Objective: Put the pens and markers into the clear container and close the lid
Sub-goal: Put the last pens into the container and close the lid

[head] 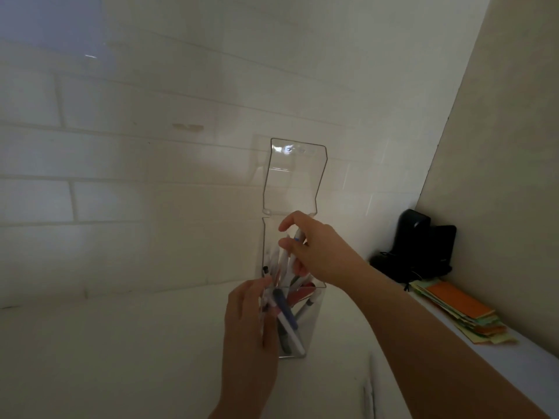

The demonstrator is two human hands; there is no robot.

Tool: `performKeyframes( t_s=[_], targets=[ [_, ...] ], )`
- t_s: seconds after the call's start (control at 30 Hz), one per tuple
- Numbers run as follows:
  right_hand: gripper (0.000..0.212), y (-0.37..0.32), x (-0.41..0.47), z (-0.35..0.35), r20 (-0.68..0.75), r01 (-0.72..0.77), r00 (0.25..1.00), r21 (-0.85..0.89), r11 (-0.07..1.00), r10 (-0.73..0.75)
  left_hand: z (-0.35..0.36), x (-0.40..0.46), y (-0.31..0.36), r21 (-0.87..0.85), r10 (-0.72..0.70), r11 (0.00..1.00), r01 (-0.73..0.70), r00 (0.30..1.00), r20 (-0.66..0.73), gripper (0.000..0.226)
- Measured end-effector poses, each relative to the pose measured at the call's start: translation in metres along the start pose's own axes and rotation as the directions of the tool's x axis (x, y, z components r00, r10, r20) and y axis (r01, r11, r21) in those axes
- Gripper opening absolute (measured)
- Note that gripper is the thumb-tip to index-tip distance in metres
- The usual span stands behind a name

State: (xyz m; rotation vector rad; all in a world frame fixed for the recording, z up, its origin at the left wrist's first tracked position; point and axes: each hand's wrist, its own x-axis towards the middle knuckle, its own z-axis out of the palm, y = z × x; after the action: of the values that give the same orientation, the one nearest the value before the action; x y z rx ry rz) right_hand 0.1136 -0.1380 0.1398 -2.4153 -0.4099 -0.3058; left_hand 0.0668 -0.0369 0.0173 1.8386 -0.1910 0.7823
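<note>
The clear container (298,300) stands upright on the white table (121,343), just below frame centre, its hinged lid (295,173) swung open and rising toward 12 o'clock against the tiled wall (151,131). Pens and markers (287,322) sit packed inside, tips pointing various ways. The left hand (249,331) wraps the container's near side at about 7 o'clock, fingers curled against it. The right hand (314,249) reaches in from 4 o'clock over the opening, fingers pinched on a white pen (286,258), though the dim light blurs the grip. Coloured paper (459,313) lies at 3 o'clock.
</note>
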Motion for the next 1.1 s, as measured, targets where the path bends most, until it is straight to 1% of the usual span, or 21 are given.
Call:
performKeyframes(
  t_s=[0.07, 0.13, 0.17, 0.23, 0.3, 0.37, 0.4, 0.47, 0.5, 0.53, 0.57, 0.6, 0.67, 0.7, 0.73, 0.8, 0.83, 0.9, 1.0, 1.03, 1.1],
  targets=[
    [0.021, 0.0, 0.0, -0.001, -0.098, 0.049, 0.994, -0.08, 0.996, -0.057, 0.002, 0.0, -0.001, 0.008, -0.018, 1.0, 0.018, 1.0, 0.006, 0.037],
    [0.02, 0.002, -0.004, -0.001, -0.214, 0.056, 0.974, -0.102, 0.993, -0.077, 0.003, 0.0, -0.001, -0.009, -0.03, 1.0, 0.03, 1.0, 0.008, 0.036],
    [0.019, 0.003, -0.006, -0.001, -0.211, 0.049, 0.975, -0.107, 0.993, -0.07, 0.003, -0.001, -0.001, -0.015, -0.034, 0.999, 0.034, 0.999, 0.002, 0.037],
    [0.016, 0.006, -0.012, 0.002, -0.067, 0.022, 0.997, -0.2, 0.98, -0.036, 0.002, -0.002, 0.0, -0.014, 0.001, 1.0, -0.001, 1.0, -0.012, 0.039],
    [0.02, 0.007, -0.018, 0.008, 0.082, 0.012, 0.997, -0.268, 0.963, 0.01, 0.0, -0.003, 0.002, 0.004, 0.057, 0.998, -0.057, 0.998, -0.021, 0.034],
    [0.025, 0.008, -0.024, 0.01, 0.091, 0.021, 0.996, -0.243, 0.97, 0.001, -0.001, -0.003, 0.005, 0.015, 0.09, 0.996, -0.09, 0.996, -0.025, 0.033],
    [0.025, 0.008, -0.028, 0.007, 0.025, 0.04, 0.999, -0.23, 0.972, -0.035, -0.002, -0.004, 0.006, 0.019, 0.116, 0.993, -0.115, 0.993, -0.017, 0.031],
    [0.019, 0.013, -0.041, -0.004, -0.205, 0.071, 0.972, -0.203, 0.977, -0.113, -0.004, -0.007, 0.009, 0.046, 0.209, 0.976, -0.211, 0.977, 0.044, 0.023],
    [0.013, 0.018, -0.051, -0.01, -0.316, 0.078, 0.94, -0.162, 0.984, -0.126, -0.004, -0.01, 0.009, 0.057, 0.254, 0.964, -0.261, 0.961, 0.107, 0.02],
    [0.009, 0.026, -0.062, -0.016, -0.382, 0.06, 0.918, -0.126, 0.99, -0.104, -0.003, -0.012, 0.009, 0.059, 0.289, 0.951, -0.305, 0.938, 0.192, 0.019],
    [0.008, 0.035, -0.074, -0.02, -0.395, 0.01, 0.917, -0.11, 0.994, -0.053, -0.003, -0.015, 0.011, 0.052, 0.313, 0.938, -0.342, 0.903, 0.293, 0.02],
    [0.008, 0.047, -0.087, -0.021, -0.357, -0.071, 0.934, -0.122, 0.99, 0.023, -0.001, -0.019, 0.014, 0.045, 0.321, 0.928, -0.369, 0.856, 0.407, 0.02],
    [0.006, 0.072, -0.111, -0.013, -0.197, -0.264, 0.954, -0.202, 0.943, 0.225, 0.004, -0.029, 0.02, 0.036, 0.266, 0.93, -0.364, 0.741, 0.616, 0.018],
    [0.008, 0.084, -0.123, -0.006, -0.129, -0.348, 0.937, -0.245, 0.905, 0.326, 0.007, -0.035, 0.024, 0.074, 0.192, 0.938, -0.339, 0.683, 0.705, 0.014],
    [0.017, 0.093, -0.133, 0.002, -0.089, -0.421, 0.906, -0.276, 0.864, 0.413, 0.012, -0.041, 0.029, 0.153, 0.083, 0.934, -0.323, 0.611, 0.787, 0.018],
    [0.04, 0.106, -0.148, 0.018, -0.067, -0.534, 0.838, -0.3, 0.791, 0.541, 0.022, -0.052, 0.038, 0.299, -0.114, 0.89, -0.345, 0.466, 0.877, 0.042],
    [0.049, 0.109, -0.153, 0.024, -0.072, -0.57, 0.81, -0.327, 0.753, 0.582, 0.028, -0.057, 0.04, 0.337, -0.164, 0.857, -0.39, 0.413, 0.896, 0.052],
    [0.055, 0.109, -0.158, 0.03, -0.096, -0.6, 0.782, -0.381, 0.703, 0.616, 0.037, -0.064, 0.042, 0.384, -0.208, 0.788, -0.481, 0.378, 0.902, 0.061],
    [0.043, 0.108, -0.158, 0.034, -0.073, -0.597, 0.776, -0.407, 0.691, 0.627, 0.047, -0.07, 0.039, 0.446, -0.283, 0.753, -0.483, 0.374, 0.883, 0.053],
    [0.038, 0.108, -0.157, 0.035, -0.048, -0.589, 0.777, -0.407, 0.698, 0.627, 0.047, -0.072, 0.039, 0.478, -0.321, 0.746, -0.463, 0.379, 0.868, 0.048],
    [0.04, 0.112, -0.158, 0.036, -0.026, -0.59, 0.778, -0.377, 0.714, 0.628, 0.044, -0.072, 0.04, 0.521, -0.338, 0.733, -0.437, 0.431, 0.837, 0.041]
  ],
)
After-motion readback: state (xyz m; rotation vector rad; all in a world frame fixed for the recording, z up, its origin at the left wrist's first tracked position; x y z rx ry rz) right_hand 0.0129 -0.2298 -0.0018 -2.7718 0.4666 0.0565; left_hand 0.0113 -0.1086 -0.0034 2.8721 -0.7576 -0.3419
